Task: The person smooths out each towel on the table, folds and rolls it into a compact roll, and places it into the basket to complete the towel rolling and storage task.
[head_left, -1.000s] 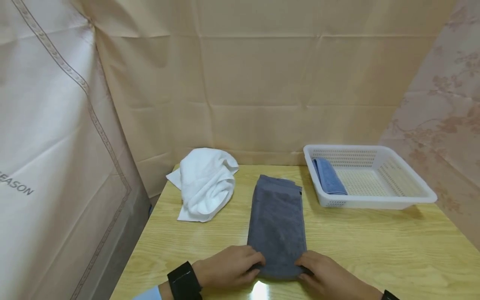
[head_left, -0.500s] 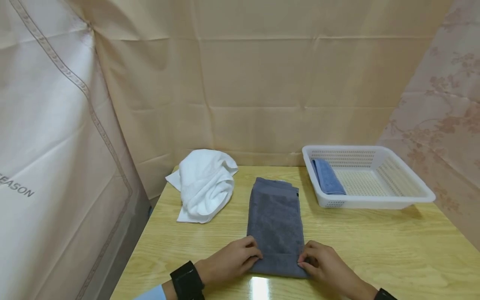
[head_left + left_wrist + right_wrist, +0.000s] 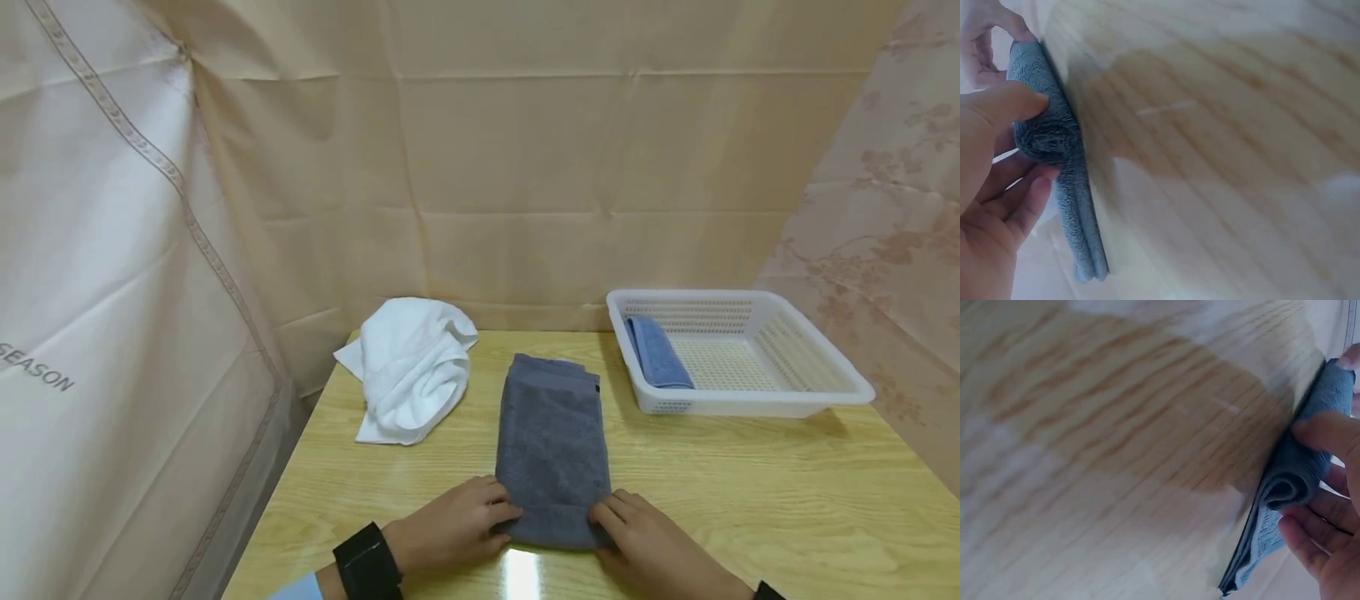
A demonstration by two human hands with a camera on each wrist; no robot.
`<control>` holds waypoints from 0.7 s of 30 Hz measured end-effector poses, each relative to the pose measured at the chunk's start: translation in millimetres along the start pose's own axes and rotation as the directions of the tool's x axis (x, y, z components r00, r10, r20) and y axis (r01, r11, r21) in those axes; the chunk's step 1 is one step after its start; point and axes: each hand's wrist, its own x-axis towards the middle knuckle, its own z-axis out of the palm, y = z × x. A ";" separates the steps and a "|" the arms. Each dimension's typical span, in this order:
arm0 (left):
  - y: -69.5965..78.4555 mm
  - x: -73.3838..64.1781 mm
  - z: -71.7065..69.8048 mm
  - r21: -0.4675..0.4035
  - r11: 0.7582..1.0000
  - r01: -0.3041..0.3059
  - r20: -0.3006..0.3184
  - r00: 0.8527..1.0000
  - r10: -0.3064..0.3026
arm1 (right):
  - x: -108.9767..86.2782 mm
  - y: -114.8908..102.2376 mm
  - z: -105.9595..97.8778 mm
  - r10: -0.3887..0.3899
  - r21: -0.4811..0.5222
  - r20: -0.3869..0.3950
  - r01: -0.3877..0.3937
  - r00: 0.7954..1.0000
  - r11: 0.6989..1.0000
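A dark grey towel (image 3: 553, 442) lies lengthwise on the table, its near end turned over into a thick roll. My left hand (image 3: 457, 523) grips the left end of that roll; in the left wrist view the thumb lies on top of the rolled towel (image 3: 1047, 125) and the fingers curl at its far side. On the right end, my right hand (image 3: 647, 533) holds the roll in the same way. The right wrist view shows the towel's spiral end (image 3: 1288, 487) between thumb and fingers, with the flat layers running out behind it.
A crumpled white towel (image 3: 414, 371) sits at the back left of the wooden table (image 3: 750, 483). At the back right stands a white plastic basket (image 3: 817, 400) with a folded blue towel (image 3: 660, 354) at its left side. Cloth curtains (image 3: 525, 167) hang around the table.
The near end of the grey towel has been turned over away from the person, shortening it slightly. Both hands have regripped at the ends of the fold.
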 end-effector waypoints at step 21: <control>-13.6 17.1 2.2 -0.324 0.912 0.251 -0.062 0.956 -0.285 | 10.9 27.0 1.4 0.414 0.489 0.074 -0.395 0.907 0.778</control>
